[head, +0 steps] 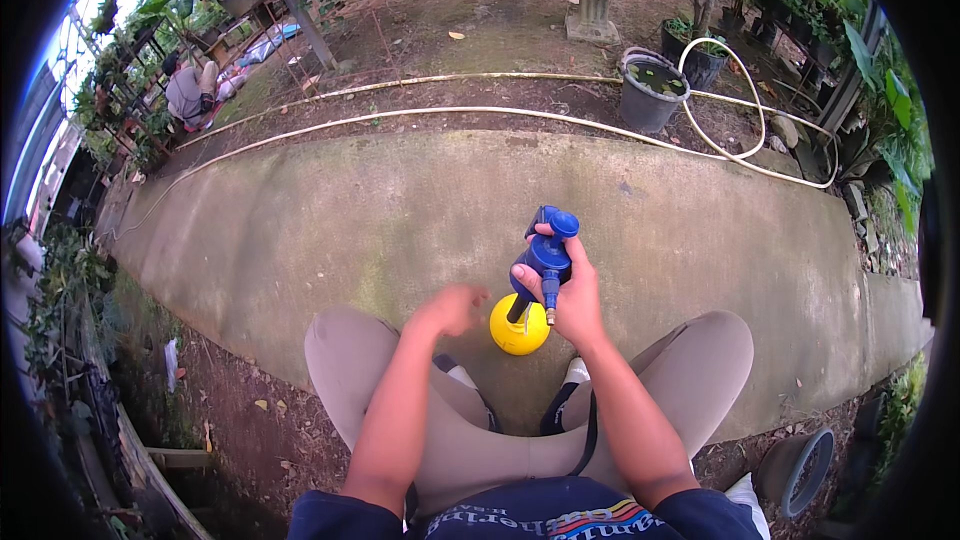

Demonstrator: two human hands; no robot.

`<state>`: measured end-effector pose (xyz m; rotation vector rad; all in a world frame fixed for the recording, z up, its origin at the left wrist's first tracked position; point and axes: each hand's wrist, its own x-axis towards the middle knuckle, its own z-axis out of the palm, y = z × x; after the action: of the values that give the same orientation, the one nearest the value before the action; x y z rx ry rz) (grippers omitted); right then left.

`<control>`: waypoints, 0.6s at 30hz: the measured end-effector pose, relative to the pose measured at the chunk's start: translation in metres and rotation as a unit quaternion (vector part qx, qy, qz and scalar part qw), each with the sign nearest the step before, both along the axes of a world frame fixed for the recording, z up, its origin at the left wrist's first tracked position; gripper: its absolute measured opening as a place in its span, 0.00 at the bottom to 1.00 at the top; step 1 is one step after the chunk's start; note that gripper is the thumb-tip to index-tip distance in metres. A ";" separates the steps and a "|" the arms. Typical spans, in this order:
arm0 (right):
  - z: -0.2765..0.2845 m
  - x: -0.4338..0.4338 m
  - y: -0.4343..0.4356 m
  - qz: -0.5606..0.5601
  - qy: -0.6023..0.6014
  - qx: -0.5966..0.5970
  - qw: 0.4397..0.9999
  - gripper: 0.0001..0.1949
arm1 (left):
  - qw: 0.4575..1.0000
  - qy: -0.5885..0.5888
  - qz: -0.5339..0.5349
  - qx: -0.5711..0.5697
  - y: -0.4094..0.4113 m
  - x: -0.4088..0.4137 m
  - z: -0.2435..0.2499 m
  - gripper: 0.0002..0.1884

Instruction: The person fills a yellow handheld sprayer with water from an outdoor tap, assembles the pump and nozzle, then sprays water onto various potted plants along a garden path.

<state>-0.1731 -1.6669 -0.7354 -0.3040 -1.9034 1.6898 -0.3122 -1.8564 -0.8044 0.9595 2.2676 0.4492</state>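
Note:
A blue pump sprayer head [549, 253] is in my right hand [579, 300], with its brass-tipped nozzle pointing back toward me. Below it, a yellow sprayer bottle [516, 341] stands on the concrete between my feet. The black pump tube [517, 309] under the head reaches into the bottle's open mouth, beside a thin pale tube. My left hand [454, 309] hovers left of the bottle, apart from it, fingers slightly curled and holding nothing. How deep the pump tube sits inside the bottle is hidden.
Around me lies a concrete slab [360, 210]. Beyond its far edge run a pale hose [420, 111] and a black bucket [651, 101] of water with leaves. A person [186, 90] sits far left near potted plants. Behind my right side lies a grey pot [799, 472].

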 end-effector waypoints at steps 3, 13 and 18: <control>0.005 0.002 0.001 -0.007 0.010 -0.003 1.000 0.32 | 1.000 0.004 -0.012 -0.022 0.003 0.001 0.007 0.29; 0.006 0.000 -0.001 -0.030 0.073 0.044 0.996 0.32 | 0.998 0.022 -0.026 -0.043 0.005 0.000 0.011 0.30; 0.002 0.003 -0.001 -0.025 0.121 0.043 0.991 0.32 | 0.999 0.008 -0.015 -0.027 0.008 -0.001 0.008 0.30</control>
<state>-0.1705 -1.6677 -0.7329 -0.1065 -1.7684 1.5322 -0.3129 -1.8487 -0.7960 0.9712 2.2643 0.3662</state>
